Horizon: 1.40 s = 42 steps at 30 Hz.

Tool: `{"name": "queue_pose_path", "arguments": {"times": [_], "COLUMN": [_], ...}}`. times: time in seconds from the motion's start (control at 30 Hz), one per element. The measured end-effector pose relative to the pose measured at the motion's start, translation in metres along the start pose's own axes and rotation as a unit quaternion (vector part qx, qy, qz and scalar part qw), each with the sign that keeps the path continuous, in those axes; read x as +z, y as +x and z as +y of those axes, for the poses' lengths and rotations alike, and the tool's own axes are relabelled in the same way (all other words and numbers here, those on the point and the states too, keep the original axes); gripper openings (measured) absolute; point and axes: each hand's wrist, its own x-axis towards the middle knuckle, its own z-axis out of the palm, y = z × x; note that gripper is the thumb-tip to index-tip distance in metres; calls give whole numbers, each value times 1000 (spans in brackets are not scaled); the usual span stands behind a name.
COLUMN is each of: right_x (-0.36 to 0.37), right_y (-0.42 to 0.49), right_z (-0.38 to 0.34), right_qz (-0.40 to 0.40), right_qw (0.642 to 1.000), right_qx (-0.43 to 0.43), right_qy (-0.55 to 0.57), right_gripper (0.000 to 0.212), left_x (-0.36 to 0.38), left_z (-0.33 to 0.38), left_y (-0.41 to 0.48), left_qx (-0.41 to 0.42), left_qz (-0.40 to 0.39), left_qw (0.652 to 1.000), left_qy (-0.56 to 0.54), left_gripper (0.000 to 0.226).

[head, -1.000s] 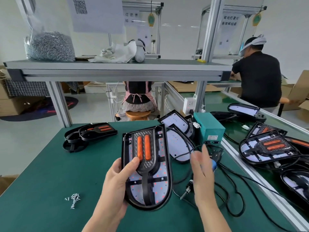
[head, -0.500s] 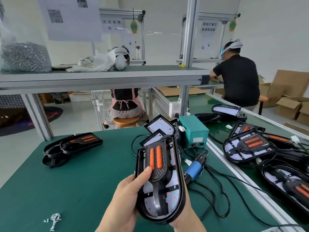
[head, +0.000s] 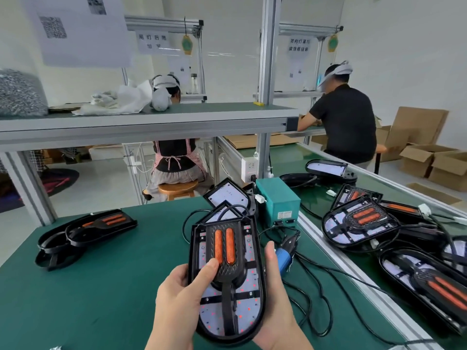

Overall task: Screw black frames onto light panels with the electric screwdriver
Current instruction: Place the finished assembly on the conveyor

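Left hand [head: 177, 306]: grips the left edge of the light panel [head: 242, 309], thumb pressed on the black frame [head: 233, 272] seated in it. Right hand [head: 275, 299]: holds the panel's right edge, thumb laid along the rim, fingers hidden beneath. Panel: held tilted above the green table [head: 101, 286], rounded end nearest the person. Electric screwdriver [head: 284, 256]: blue, lying on the table just beside the right hand, among black cables [head: 318, 299]. Teal power box [head: 278, 200]: behind the screwdriver. Loose frames [head: 83, 231]: stacked at far left. Framed panels [head: 361, 226]: piled on the belt at right. Two seated workers [head: 346, 122]: beyond, backs turned.
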Motion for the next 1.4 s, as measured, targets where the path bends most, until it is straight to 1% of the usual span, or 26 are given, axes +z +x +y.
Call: {"name": "queue_pose_path", "arguments": {"times": [0.03,0.07,0.1,0.13,0.17,0.2,0.27,0.37,0.43,0.53,0.63,0.77,0.9,1.0,1.07,1.17,1.2,1.23,1.3,1.33,1.37,1.4], "right_x": [-17,-19,-30,-35,-42,-41,-43,-42,-43,-46,-51,-65,-85,-108,-122,-147,-153,-158,-170,-179,-187,-198], "right_y": [-4,1,-1,-6,-3,-1,-2,1,3,0,-4,-13,-24,-30,-34,-40,-41,-42,-41,-42,-44,-49], "right_z": [38,40,45,44,44,42,44,43,38,26,5,-33,-83,-121,-145,-178,-187,-194,-203,-207,-209,-212], "right_qz": [-19,-128,-101,-113,-92,-88,-79,-20,15,28,45,101,217,310,361,409,426,447,478,476,449,429], "right_qw": [1000,991,994,992,994,993,992,989,986,985,985,972,927,887,858,820,805,787,751,748,760,767], "right_qx": [7,31,15,47,40,19,31,-11,-47,-73,-106,-180,-276,-328,-362,-400,-412,-425,-454,-460,-463,-463], "right_qy": [3,1,-43,-21,-39,-81,-93,-147,-160,-152,-132,-110,-133,-95,-49,-9,-4,-1,23,42,83,115], "right_gripper": [87,82,76,71,69,66,54,38,41,45,45,41,33,32,33,22,22,30,63,75,81,79], "left_x": [1,2,2,2,3,3,4,2,1,-3,-11,-28,-41,-47,-49,-51,-51,-51,-51,-51,-50,-49], "left_z": [0,0,1,3,4,5,4,0,-2,-6,-17,-42,-70,-89,-98,-104,-105,-106,-109,-110,-110,-111], "left_y": [0,-1,-2,-2,-3,-3,-1,2,3,9,21,40,56,61,63,65,66,67,70,71,71,72], "left_qx": [15,30,43,53,62,68,76,90,101,105,102,92,81,88,112,162,181,196,219,237,254,268], "left_qz": [21,40,56,68,75,78,75,60,46,46,63,105,147,170,177,171,166,163,157,154,151,151], "left_qw": [999,997,993,990,987,984,982,983,988,992,990,984,977,968,963,951,946,943,941,939,936,933], "left_qy": [31,64,92,115,131,143,154,149,111,59,68,107,133,161,172,199,210,213,203,197,191,186], "left_gripper": [29,26,25,24,23,23,21,15,10,24,32,27,23,23,26,31,33,34,32,27,22,19]}}
